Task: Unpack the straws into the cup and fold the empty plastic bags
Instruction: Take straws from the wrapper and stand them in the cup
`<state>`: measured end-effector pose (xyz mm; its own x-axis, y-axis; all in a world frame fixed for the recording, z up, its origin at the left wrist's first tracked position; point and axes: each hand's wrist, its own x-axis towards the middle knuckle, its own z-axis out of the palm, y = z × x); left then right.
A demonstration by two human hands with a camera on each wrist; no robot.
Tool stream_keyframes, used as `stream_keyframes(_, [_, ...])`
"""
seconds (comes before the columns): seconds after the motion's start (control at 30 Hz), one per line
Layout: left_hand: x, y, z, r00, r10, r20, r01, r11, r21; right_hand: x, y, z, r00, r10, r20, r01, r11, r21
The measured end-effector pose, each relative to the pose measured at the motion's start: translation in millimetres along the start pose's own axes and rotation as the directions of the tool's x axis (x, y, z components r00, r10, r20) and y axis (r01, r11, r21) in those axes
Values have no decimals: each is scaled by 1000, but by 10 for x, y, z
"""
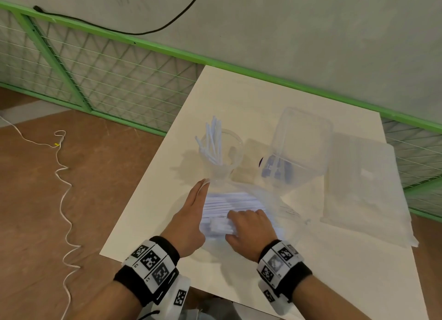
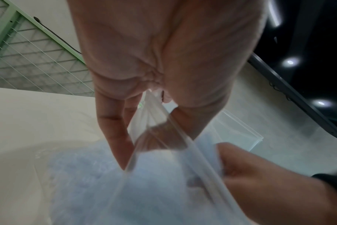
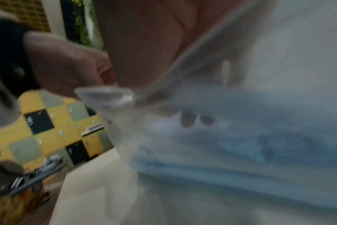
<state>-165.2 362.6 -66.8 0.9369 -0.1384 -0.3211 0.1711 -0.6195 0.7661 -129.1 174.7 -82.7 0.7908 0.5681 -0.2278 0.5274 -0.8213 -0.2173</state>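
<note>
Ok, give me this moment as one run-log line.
step: unpacking straws | left hand: holds bag mouth open | right hand: inside bag, grips straws | cup: upright, some straws in | next bag: waiting, right

Fenced test space; green mesh fence (image 1: 100,80), bare wall (image 1: 287,20)

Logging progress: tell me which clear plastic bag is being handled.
The straw-filled clear plastic bag held by left hand and right hand; the other bag lies untouched at right.
</note>
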Motion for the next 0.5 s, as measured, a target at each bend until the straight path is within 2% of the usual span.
stream_keyframes(0.1, [2, -26, -13, 1000, -5, 1, 5, 1000, -4, -48, 94, -147, 994, 87, -70, -68, 967, 245])
stream_keyframes(0.23, [19, -38, -19, 1000, -26, 11, 26, 1000, -9, -112, 187, -375, 982, 152, -113, -89, 898, 431])
stream_keyframes(0.3, [18, -37, -26, 999, -34, 19, 34, 999, -10, -132, 147, -641, 969, 158, -191, -25, 829, 559])
stream_keyframes(0.37, [13, -28, -30, 999, -45, 31, 45, 999, -20, -123, 80, -1031, 939, 168, -302, 93, 718, 690])
stream_keyframes(0.43, [7, -5, -37, 997, -60, 45, 61, 998, -34, -83, 31, -1504, 884, 209, -418, 207, 626, 752])
stream_keyframes(0.5, [5, 17, -45, 997, -64, 47, 66, 997, -41, -2, -15, -1964, 800, 290, -525, 304, 558, 772])
